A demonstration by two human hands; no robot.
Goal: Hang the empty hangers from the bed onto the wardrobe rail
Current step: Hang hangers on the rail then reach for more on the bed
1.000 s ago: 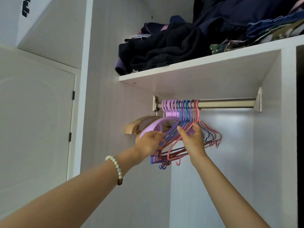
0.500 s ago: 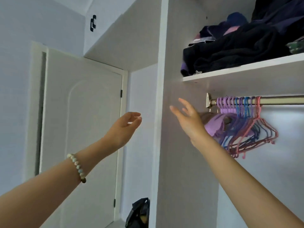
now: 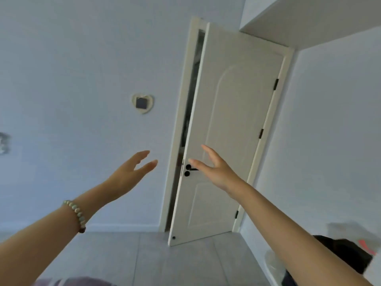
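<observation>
- The left hand [image 3: 128, 174] is reaching forward in the air, fingers straight and spread, grasping nothing.
- The right hand [image 3: 214, 172] is stretching out beside it, apart from it, also released, with its fingers loose and nothing in them.
- A pale bead bracelet [image 3: 76, 214] is sitting on the left wrist.
- Both hands are showing against a white door [image 3: 233, 131] standing slightly ajar, and the right fingertips are overlapping its black handle [image 3: 188, 170] in the view; I cannot tell whether they are touching it.
- A heart-shaped plaque [image 3: 142, 103] is hanging on the wall left of the door.
- A black bag [image 3: 348, 256] is lying on the grey tiled floor [image 3: 185, 261] at the lower right.
- The hangers are lying outside this view, so I cannot tell where they are.
</observation>
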